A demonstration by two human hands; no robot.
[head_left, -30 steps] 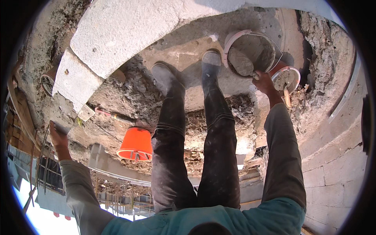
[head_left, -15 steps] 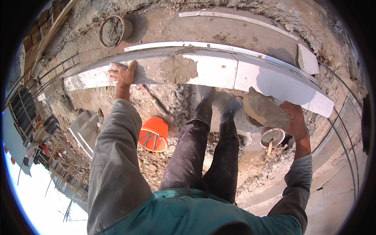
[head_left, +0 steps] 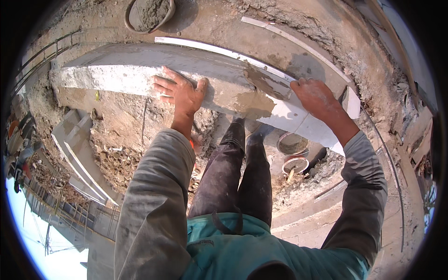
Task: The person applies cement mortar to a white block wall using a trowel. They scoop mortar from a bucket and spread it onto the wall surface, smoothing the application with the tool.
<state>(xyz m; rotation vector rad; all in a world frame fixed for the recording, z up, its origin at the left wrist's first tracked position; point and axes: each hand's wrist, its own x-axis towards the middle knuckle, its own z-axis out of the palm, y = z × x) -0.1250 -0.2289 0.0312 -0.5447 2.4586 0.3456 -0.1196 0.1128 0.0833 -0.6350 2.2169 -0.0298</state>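
My left hand (head_left: 182, 95) lies with spread fingers on the near top edge of a low pale block wall (head_left: 112, 77), holding nothing. My right hand (head_left: 317, 98) is closed around the handle of a trowel (head_left: 268, 83), the handle itself hidden in my fist. Its mortar-coated blade is over the wall's top, against the far side. Between my hands, a patch of wet grey-brown mortar (head_left: 254, 103) covers part of the block face. A long white strip (head_left: 200, 45) runs along the wall's far side.
At the far left stands a round tub of mortar (head_left: 149, 13). Right of my legs are a bucket (head_left: 292, 143) and a smaller pail (head_left: 295, 166) with a handle sticking out. Slabs (head_left: 79, 144) lie at left; a cable (head_left: 394, 172) curves at right.
My right hand has brought the loaded trowel from beside the buckets up and left onto the wall. My left hand has shifted along the edge toward the mortar patch. The view has turned.
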